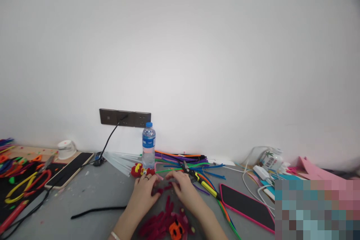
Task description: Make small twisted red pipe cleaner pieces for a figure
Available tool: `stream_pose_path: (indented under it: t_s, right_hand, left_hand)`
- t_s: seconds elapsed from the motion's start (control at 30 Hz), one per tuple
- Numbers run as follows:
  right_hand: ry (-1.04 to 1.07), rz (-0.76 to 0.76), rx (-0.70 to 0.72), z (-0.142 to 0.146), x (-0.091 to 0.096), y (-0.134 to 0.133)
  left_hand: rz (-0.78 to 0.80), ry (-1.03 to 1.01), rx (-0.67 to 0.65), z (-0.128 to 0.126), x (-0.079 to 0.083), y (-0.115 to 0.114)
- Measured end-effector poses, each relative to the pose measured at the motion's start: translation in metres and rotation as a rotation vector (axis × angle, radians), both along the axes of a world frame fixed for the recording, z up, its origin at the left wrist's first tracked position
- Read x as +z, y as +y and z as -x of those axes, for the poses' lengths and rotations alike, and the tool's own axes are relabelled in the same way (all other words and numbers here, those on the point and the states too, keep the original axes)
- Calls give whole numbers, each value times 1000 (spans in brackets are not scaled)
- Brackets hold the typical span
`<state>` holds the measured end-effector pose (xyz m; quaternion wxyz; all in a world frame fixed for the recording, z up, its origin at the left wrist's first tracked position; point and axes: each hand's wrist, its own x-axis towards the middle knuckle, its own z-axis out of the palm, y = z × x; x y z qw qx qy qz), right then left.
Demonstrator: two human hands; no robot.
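Our left hand (pixel 144 193) and right hand (pixel 182 187) lie spread, fingertips pinching a red pipe cleaner (pixel 165 187) on the grey surface (pixel 92 195); it looks light, fuzzy, bendable, best held near its ends.

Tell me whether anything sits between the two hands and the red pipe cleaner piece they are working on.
Nothing visible does: the left hand and right hand already touch the red pipe cleaner piece lying between them on the table.
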<state>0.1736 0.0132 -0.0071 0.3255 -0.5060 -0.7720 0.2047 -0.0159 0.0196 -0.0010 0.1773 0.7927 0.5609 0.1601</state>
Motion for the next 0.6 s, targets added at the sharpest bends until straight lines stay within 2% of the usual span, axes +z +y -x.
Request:
stream_pose_path:
  t_s: [0.1, 0.2, 0.4, 0.5, 0.6]
  right_hand:
    - [-87, 15, -104, -12, -6, 5]
    - [-150, 34, -149, -18, -11, 9]
    - [-111, -16, -192, -13, -12, 13]
    - [-7, -54, -193, -15, -10, 16]
    - [207, -112, -171, -16, -11, 18]
  left_hand:
    - [28, -13, -13, -1, -2, 1]
    - [19, 5, 18, -1, -1, 1]
    - [-4, -21, 36, -1, 1, -1]
    - [-16, -83, -43, -3, -2, -1]
    - [-27, -100, -85, -9, -7, -1]
